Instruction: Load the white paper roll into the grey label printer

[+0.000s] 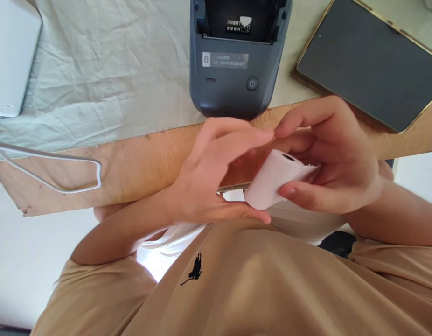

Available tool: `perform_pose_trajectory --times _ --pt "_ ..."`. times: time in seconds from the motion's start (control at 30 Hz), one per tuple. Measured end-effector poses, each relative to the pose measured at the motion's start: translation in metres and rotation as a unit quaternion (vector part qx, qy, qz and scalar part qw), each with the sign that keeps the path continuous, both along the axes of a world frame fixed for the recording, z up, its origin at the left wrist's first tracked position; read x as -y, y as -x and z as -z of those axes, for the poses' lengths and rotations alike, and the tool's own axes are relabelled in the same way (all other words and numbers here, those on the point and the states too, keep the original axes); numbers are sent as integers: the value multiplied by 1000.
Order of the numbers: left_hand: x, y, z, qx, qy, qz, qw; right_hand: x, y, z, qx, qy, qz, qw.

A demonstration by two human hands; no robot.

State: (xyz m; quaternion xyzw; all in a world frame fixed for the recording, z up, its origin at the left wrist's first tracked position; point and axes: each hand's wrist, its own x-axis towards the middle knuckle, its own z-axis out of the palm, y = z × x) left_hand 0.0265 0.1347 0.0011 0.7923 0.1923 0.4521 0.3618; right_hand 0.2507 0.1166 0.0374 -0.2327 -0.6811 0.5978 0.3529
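Observation:
A small white paper roll (268, 179) with a dark hollow core is held tilted in front of my body. My right hand (337, 156) grips it, thumb pressed on its side and the loose paper edge lying toward the palm. My left hand (216, 168) curves around the other side with fingers and thumb spread apart. Its thumb lies close by the roll's lower end; whether it touches is unclear. Just beyond my hands stands a dark grey label printer (230, 81) with its compartment open, a power button and a sticker on its front.
A tablet or phone with a dark screen (370, 60) lies at the upper right. At the upper left is a white device (13, 56). A white cable (62, 190) loops over the wooden table edge (139, 163). Wrinkled pale cloth (114, 70) covers the tabletop.

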Motion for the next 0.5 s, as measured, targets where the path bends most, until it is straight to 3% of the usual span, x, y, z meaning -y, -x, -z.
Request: perform_pose_trajectory --times 0.13,0.3,0.43,0.5 --pt "4 -2 0 -32 -73 18 997 -1 3 2 -23 2 -12 1000" --pt "3 -1 -9 -53 -52 -26 997 -2 2 -2 19 -26 33 999" --pt "1 -1 -5 -18 -81 -51 995 -1 -1 -4 66 -63 105 990" --pt "2 0 -2 1 -69 -60 996 0 -2 -4 60 -53 110 991"
